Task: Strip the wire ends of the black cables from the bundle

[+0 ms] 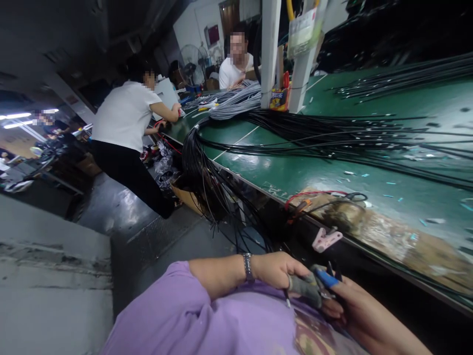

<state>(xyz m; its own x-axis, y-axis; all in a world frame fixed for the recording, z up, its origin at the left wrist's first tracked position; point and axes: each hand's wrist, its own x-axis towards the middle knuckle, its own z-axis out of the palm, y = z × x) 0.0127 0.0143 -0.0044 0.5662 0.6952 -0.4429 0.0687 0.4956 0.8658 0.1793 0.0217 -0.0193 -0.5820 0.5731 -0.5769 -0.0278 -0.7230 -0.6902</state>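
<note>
Close to my body, below the table edge, my left hand (pixel 295 278) has its fingers closed, with grey coverings on some of them. A thin dark cable end with a light tip (pixel 287 300) sticks out beneath these fingers. My right hand (pixel 342 296) meets it at the fingertips, its thumb wrapped in blue (pixel 326 278). The right fingers are bent around a small dark tool with metal parts (pixel 327 292), partly hidden. A pink clip (pixel 326 240) sits at the table edge just above my hands.
Black cable bundles (pixel 318 130) lie on the green table (pixel 236 160), some hanging over its edge. Grey coiled cables (pixel 236 101) lie farther back. A person in white (pixel 123 113) leans over the table at left; another person (pixel 234 71) is behind it. A cardboard box (pixel 188 197) stands below.
</note>
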